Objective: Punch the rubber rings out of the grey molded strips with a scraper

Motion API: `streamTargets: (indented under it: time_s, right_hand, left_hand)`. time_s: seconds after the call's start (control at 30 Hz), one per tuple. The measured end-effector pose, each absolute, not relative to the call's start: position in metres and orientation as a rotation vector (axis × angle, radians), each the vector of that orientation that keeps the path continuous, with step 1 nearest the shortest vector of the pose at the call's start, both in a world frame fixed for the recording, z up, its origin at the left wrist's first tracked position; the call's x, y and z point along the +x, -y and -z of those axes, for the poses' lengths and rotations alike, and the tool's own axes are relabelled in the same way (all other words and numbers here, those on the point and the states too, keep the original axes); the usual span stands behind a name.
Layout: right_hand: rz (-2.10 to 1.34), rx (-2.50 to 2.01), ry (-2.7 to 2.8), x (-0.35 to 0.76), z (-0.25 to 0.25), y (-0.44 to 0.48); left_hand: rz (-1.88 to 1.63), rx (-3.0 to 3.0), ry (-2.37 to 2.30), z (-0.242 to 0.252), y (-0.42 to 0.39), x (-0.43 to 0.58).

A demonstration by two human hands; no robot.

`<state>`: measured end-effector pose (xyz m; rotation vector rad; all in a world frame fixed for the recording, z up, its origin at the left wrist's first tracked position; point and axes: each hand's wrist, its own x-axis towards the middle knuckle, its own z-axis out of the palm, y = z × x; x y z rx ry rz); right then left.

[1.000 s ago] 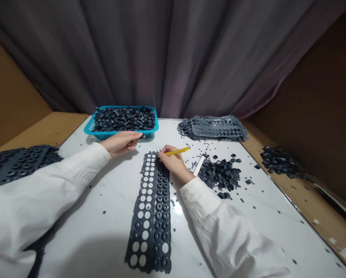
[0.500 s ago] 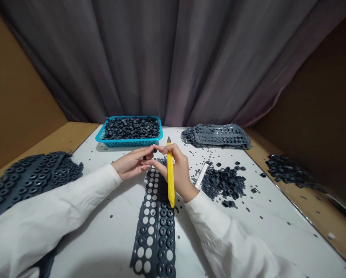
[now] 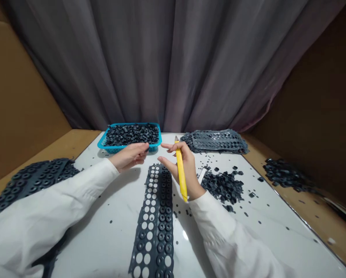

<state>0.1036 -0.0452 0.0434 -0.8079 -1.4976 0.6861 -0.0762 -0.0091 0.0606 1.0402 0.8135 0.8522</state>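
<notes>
A white marble-patterned table (image 3: 103,239) carries a dark grey perforated rubber strip (image 3: 154,224), long axis running away from the person, and, at the far edge, a blue plastic basket (image 3: 132,124) of dark grey rubber pieces (image 3: 132,134). The right hand (image 3: 184,166) holds a yellow craft knife (image 3: 181,170) just right of the strip's far end, long axis nearly upright, blade tip (image 3: 176,138) pointing up and away. Thumb and forefinger are spread; the remaining fingers close around the handle. The left hand (image 3: 130,156), at the basket's near rim, has its fingers together; whether they pinch anything cannot be determined.
</notes>
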Motion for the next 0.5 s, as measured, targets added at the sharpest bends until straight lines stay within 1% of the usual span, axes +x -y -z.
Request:
streamTargets:
  time_s: [0.1,0.23,0.37,0.5]
  right_hand:
    - [-0.732,-0.756,1.548,0.1,-0.042,0.047]
    - [-0.802,-0.775,1.49,0.097,-0.04,0.051]
    - [-0.884,-0.749,1.444,0.097,-0.045,0.054]
    - [-0.949,-0.683,1.427,0.099,-0.054,0.055]
  left_hand:
    - [-0.799,0.971,-0.78,-0.057,0.021,-0.063]
    - [-0.83,0.887,-0.74,-0.052,0.038,-0.045]
    - [-0.857,0.836,-0.717,-0.058,0.048,-0.039]
    - [-0.898,0.948,-0.841,-0.065,0.036,-0.052]
